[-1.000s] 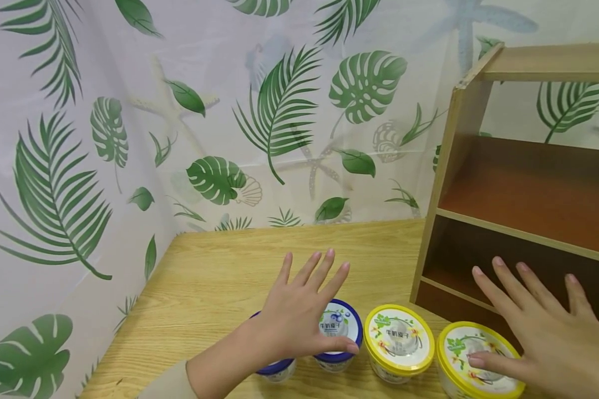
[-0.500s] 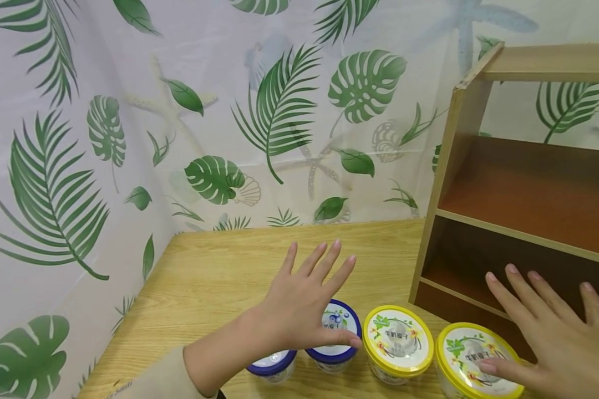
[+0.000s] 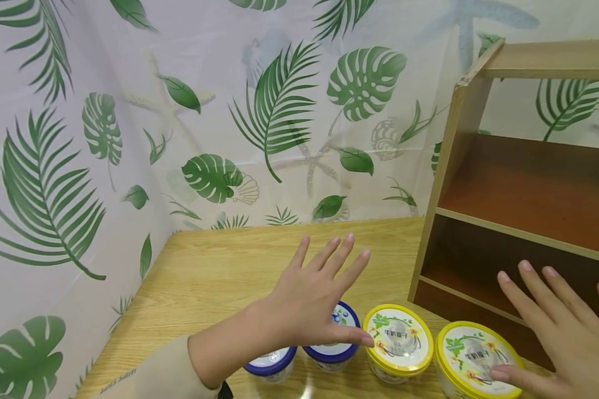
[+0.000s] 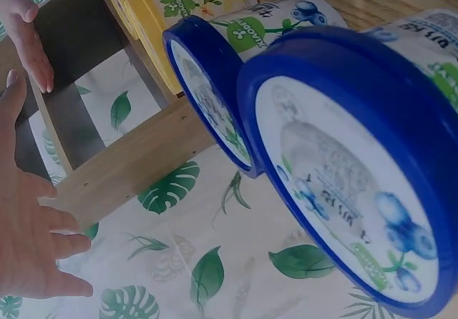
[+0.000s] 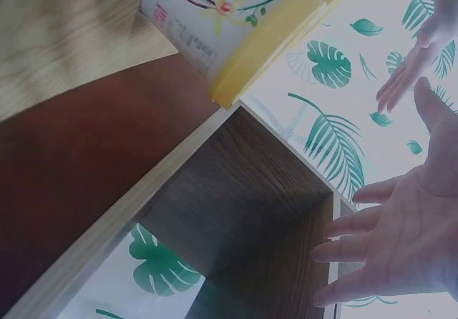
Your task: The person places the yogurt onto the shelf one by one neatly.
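Observation:
My left hand [image 3: 309, 302] hovers above two blue-lidded tubs, its fingers spread and holding nothing. In the head view it partly covers the nearer blue-lidded tub [image 3: 329, 351] and the leftmost blue-lidded tub [image 3: 271, 363]. Blueberries are printed on their lids, seen close up on one lid [image 4: 343, 190] in the left wrist view. Fingers apart, my right hand [image 3: 569, 332] is over the right yellow-lidded tub [image 3: 479, 354], its thumb overlapping the lid. Between the hands stands another yellow-lidded tub [image 3: 398, 339]. All the tubs stand upright in a row.
A wooden shelf unit [image 3: 441, 183] with dark brown boards stands at the right, close behind the yellow-lidded tubs. The wood-grain tabletop [image 3: 219, 271] reaches back to a leaf-printed curtain [image 3: 199, 100] at the rear and left.
Both hands have drifted to the right, the left also slightly upward, with fingers still spread. The tubs stay where they are on the table; the view shifts slightly.

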### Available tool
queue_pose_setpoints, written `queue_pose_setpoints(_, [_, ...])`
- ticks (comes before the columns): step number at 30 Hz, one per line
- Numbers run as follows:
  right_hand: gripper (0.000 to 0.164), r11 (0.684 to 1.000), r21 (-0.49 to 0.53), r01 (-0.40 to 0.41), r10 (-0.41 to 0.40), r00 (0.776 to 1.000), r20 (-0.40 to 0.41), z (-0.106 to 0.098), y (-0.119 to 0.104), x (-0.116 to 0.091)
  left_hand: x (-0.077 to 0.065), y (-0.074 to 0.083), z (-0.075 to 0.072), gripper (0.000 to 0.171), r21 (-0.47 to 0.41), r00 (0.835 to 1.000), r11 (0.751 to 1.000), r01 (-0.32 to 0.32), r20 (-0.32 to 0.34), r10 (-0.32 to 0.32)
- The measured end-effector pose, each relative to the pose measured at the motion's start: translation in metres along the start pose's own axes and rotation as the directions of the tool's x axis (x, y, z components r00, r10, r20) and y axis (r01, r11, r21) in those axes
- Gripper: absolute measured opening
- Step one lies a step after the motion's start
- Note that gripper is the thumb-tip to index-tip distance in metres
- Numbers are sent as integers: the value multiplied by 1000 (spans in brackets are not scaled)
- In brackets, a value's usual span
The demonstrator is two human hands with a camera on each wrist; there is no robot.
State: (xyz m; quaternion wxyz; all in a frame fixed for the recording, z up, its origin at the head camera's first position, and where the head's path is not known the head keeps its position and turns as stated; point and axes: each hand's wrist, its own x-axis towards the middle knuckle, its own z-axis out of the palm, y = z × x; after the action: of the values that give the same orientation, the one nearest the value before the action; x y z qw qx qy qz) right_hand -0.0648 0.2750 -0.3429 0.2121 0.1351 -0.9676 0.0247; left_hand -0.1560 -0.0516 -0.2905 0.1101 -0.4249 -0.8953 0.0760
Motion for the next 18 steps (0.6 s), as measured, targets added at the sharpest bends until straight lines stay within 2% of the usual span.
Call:
queue_pose_setpoints(6, [125, 1000, 26, -11, 12, 1000, -19, -1, 5, -1, 4, 3, -6, 106, 23, 999, 999, -33, -30, 34])
queue_pose_setpoints(10, [125, 999, 29, -24, 25, 999, -21, 1, 11, 0, 10, 3, -10, 103, 22, 993, 998, -60, -99, 62])
queue_pose_setpoints(12, [125, 999, 30, -29, 30, 999, -28, 1, 13, 1, 13, 3, -11, 101, 12, 983, 997, -76, -165, 77])
queue_pose_setpoints(15, [122, 997, 59, -41, 43, 999, -34, -2, 13, 3, 17, 3, -12, 98, -5, 955, 995, -102, -282, 97])
queue_pose_setpoints(18, [118, 995, 81, -58, 62, 997, -46, -5, 13, 5, 21, 3, -13, 96, -29, 927, 992, -124, -360, 105])
